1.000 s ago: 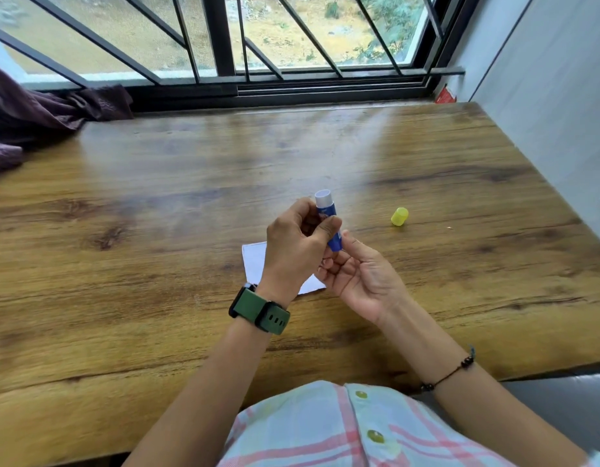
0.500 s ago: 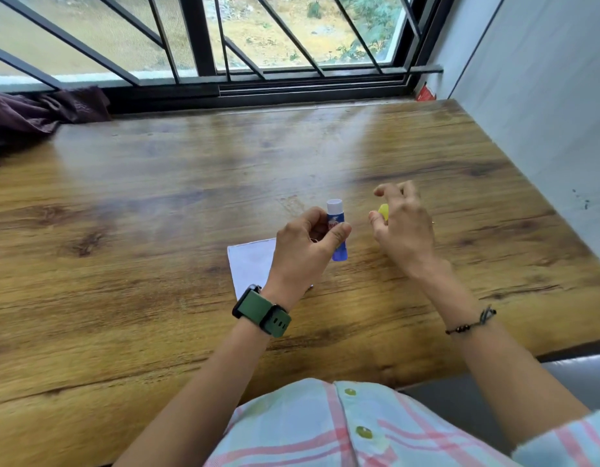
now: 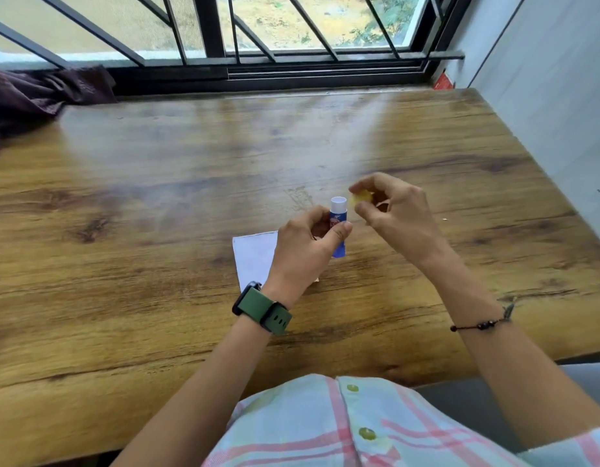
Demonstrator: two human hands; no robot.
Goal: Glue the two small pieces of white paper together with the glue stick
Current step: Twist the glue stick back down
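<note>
Head view: left hand grips the upright glue stick above the paper on the counter; right hand pinches the yellow cap just beside its tip.

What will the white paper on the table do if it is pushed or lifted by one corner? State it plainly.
The white paper lies flat on the wooden table, so it probably slides easily on that glossy top. It looks thin, so lifted by a corner it would likely droop. Partly under the left hand, it seems light enough to shift with a nudge.
</note>
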